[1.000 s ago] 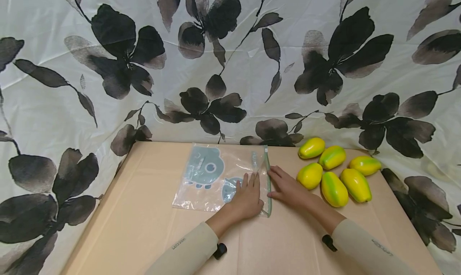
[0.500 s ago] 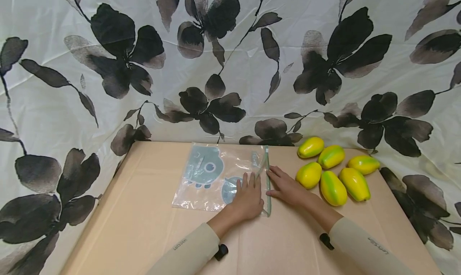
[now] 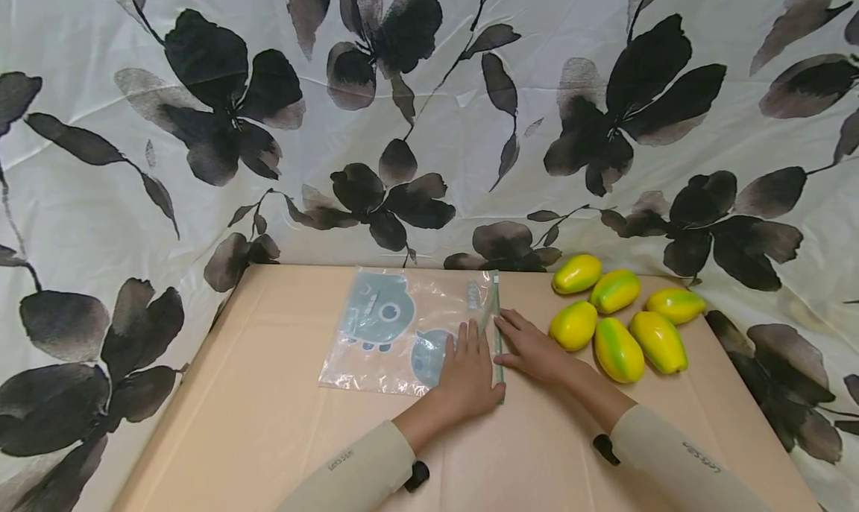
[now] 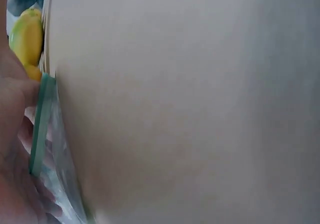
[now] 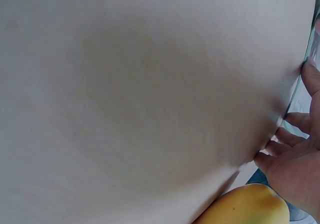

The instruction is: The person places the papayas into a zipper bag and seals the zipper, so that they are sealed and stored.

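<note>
Though transparent, bag beneath left fingers

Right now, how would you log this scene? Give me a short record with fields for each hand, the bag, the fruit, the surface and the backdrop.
Left hand: lies on the bag, fingers extended
Right hand: fingertips at the bag's green strip
Bag: clear, with blue prints; lies on the board, strip at its right end
Fruit: six, yellow and green, grouped to the right of the bag
Surface: tan board
Backdrop: pale cloth with dark flowers
</note>
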Demonstrator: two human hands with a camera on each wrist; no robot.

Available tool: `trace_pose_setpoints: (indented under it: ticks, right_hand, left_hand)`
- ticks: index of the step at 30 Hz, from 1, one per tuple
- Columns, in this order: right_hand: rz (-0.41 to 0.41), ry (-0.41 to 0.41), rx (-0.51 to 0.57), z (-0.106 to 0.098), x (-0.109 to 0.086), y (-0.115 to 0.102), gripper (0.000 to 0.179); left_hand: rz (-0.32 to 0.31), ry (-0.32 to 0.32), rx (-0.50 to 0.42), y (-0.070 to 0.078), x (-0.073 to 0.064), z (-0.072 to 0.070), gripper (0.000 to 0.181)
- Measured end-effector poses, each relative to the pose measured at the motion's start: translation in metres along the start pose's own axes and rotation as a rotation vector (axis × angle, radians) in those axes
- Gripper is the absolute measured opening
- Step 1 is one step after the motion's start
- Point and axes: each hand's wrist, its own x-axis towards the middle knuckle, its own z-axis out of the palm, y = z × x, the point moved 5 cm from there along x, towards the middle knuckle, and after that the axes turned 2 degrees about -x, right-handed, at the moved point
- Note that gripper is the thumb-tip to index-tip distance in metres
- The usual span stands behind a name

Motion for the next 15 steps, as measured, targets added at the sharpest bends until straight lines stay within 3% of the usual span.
trace_pose_setpoints:
  ticks: [8, 15]
  right_hand:
    - [-0.007, 0.026, 0.004, 0.0013, -0.0003, 0.0, 0.085]
    - [-0.006, 0.041, 0.003, 0.0013, -0.0014, -0.0009, 0.083]
  left_hand:
    - [-0.028, -0.017, -0.174, -0.0032, -0.0009, 0.0004, 0.102]
    - [-0.012, 0.051, -0.232, -0.0091, 0.0, -0.0002, 0.101]
